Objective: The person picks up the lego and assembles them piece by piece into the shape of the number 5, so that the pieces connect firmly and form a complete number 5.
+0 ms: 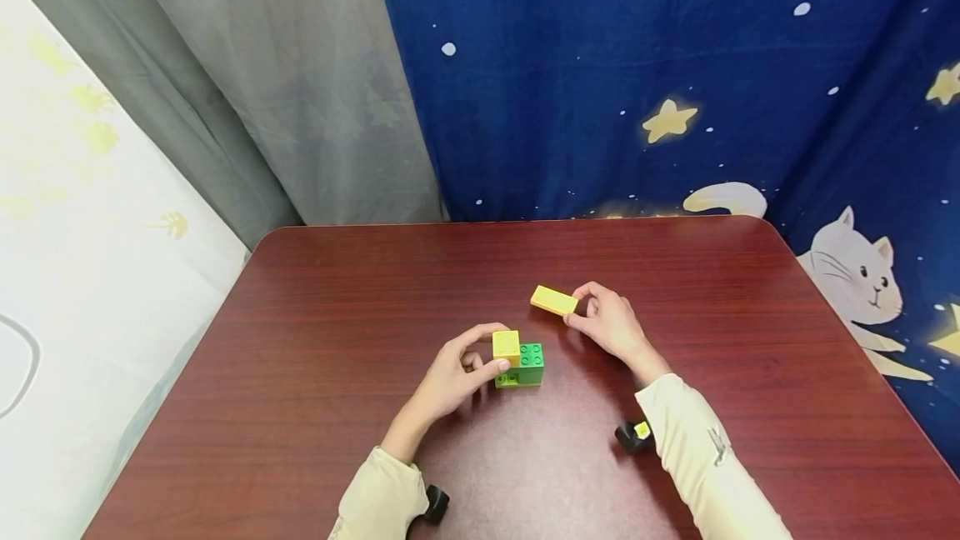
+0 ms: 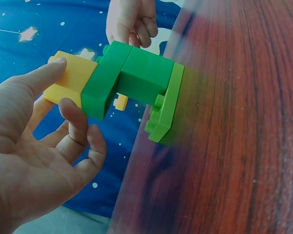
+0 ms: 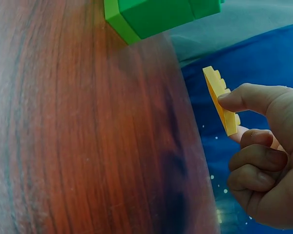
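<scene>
My left hand (image 1: pixel 450 373) pinches a yellow toy brick (image 2: pixel 77 80) between thumb and fingers. That brick sits at the top of a stack of green toy bricks (image 1: pixel 532 365), whose lowest piece is a light green plate (image 2: pixel 170 100) with a few bare studs. In the left wrist view, the light green plate stands against the tabletop. Up and to the right of the stack, my right hand (image 1: pixel 615 327) holds a thin, long yellow brick (image 3: pixel 219 100) by one end, above the table. Its studs face upward.
Both hands work over a reddish-brown wooden table (image 1: pixel 337 307). A grey curtain (image 1: pixel 330 107) and a blue starry curtain (image 1: pixel 555 90) hang behind its far edge. Black wrist devices (image 1: pixel 632 437) are beside both cream sleeves (image 1: pixel 697 448).
</scene>
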Available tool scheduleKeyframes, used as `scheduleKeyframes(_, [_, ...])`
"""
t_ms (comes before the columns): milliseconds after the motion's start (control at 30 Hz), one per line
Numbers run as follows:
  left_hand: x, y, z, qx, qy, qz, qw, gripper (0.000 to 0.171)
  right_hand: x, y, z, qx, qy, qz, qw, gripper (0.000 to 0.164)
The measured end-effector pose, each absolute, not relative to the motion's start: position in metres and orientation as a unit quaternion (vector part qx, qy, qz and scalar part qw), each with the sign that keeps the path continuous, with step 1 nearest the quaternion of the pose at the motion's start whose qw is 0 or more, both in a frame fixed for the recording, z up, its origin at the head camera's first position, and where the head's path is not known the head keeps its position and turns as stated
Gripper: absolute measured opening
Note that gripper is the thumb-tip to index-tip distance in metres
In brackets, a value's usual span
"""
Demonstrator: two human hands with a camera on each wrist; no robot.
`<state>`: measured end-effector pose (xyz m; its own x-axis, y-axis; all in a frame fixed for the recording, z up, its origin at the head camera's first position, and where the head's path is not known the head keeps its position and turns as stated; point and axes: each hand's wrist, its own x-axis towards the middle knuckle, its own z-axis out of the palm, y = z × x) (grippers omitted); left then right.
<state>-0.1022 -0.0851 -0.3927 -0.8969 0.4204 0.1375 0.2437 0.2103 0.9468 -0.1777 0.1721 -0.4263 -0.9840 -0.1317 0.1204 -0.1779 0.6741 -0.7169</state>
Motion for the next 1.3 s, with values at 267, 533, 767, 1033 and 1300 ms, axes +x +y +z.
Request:
scheduleKeyframes(267, [-0.102, -0.085, -0.393, 0.213, 0.775, 0.59, 0.072, 0.039, -0.175, 0.169, -0.419, 0.086, -0.912, 0.398, 0.04, 0.031])
scheduleKeyframes(533, [-0.102, -0.085, -0.394, 0.216, 0.775, 0.59, 0.07, 0.039, -0.171, 0.168, -0.414, 0.095, -0.91, 0.401, 0.046, 0.031])
scheduleKeyframes(767, [-0.102, -0.084, -0.395, 0.215, 0.773, 0.593, 0.069, 0.039, -0.168, 0.167, -0.411, 0.098, -0.908, 0.403, 0.048, 0.029])
scheduleKeyframes(1033, [-0.102, -0.084, -0.394, 0.218, 0.773, 0.591, 0.072, 0.039, -0.163, 0.167, -0.405, 0.109, -0.903, 0.412, 0.051, 0.029])
scheduleKeyframes(1300, [-0.103, -0.083, -0.396, 0.22, 0.772, 0.592, 0.072, 0.039, -0.16, 0.168, -0.402, 0.115, -0.901, 0.415, 0.055, 0.029])
